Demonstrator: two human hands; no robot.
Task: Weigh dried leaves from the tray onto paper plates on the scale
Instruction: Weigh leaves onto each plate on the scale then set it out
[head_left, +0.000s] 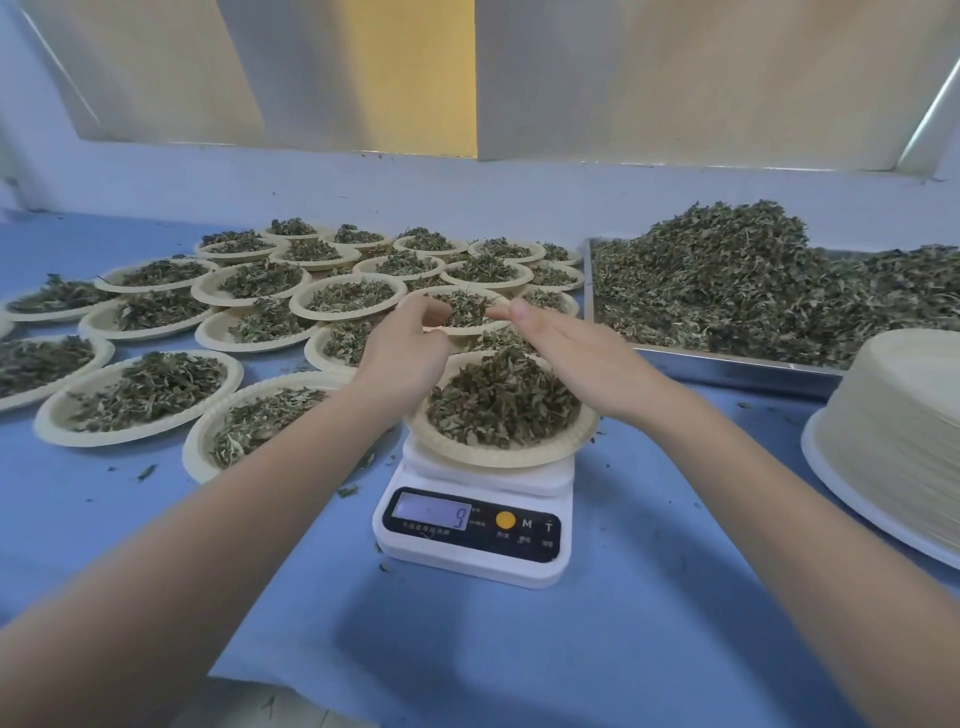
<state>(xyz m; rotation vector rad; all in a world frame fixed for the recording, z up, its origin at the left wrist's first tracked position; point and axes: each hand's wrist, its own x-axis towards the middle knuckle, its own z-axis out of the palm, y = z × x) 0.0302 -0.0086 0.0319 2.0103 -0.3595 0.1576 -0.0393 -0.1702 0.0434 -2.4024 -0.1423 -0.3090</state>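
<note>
A white digital scale (475, 535) stands in front of me with a paper plate (498, 454) heaped with dried leaves (501, 402) on its platform. Both my hands hover over the far side of that plate. My left hand (410, 348) has its fingers curled, and I cannot tell whether it pinches leaves. My right hand (566, 345) is flat, fingers straight and pointing left. The metal tray (727, 366) at the right holds a big heap of dried leaves (753, 286).
Several filled paper plates (145, 395) cover the blue table from the left to the middle back. A tall stack of unused paper plates (898, 431) stands at the right, near the tray's front edge. Leaf crumbs lie around the scale.
</note>
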